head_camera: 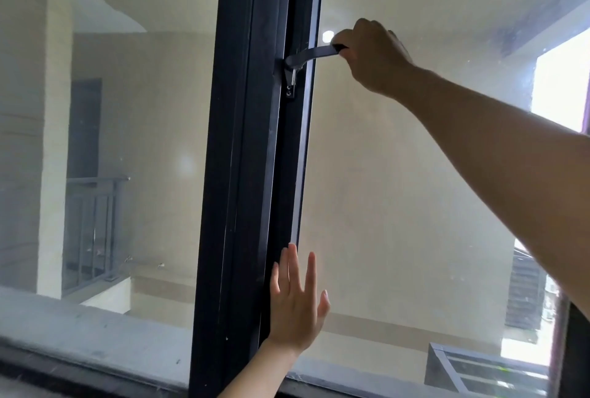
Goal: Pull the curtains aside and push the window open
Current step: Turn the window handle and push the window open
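A dark-framed window fills the view, with a black centre post (245,174) between two panes. My right hand (370,56) is shut on the black window handle (314,54), which points roughly sideways to the right from its mount on the right sash frame (297,155). My left hand (295,298) is open, fingers spread and pointing up, palm flat against the lower part of the right sash at its left edge. Whether the sash has moved off the frame cannot be told. No curtain is in view.
Through the glass I see a beige building wall (399,190), a balcony railing (92,231) at the lower left and a concrete outer sill (79,330). The dark right frame edge (571,349) stands at the lower right.
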Demonstrator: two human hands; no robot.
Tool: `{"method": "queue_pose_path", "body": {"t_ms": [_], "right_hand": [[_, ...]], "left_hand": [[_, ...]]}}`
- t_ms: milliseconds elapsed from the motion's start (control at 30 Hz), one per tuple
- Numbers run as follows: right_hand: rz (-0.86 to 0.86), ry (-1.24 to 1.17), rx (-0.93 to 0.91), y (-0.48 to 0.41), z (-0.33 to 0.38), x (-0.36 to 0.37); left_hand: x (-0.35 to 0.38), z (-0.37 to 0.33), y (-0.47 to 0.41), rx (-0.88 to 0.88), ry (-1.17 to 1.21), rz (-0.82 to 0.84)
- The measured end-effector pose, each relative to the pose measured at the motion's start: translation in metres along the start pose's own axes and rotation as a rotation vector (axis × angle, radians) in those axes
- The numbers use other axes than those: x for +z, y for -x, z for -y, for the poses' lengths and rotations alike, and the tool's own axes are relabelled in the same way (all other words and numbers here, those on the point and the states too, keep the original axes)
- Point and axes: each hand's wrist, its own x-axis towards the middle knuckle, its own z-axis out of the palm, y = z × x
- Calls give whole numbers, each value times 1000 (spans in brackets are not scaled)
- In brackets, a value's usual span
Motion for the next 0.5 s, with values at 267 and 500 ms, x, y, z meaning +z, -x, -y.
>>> {"method": "queue_pose_path", "body": {"t_ms": [267,500], "right_hand": [[-136,179,46,11,1,2],[-186,175,64,68,-6,26]], "left_hand": [[-2,-3,-1,-16,16,8],[-7,-3,0,-13,48,25]]}}
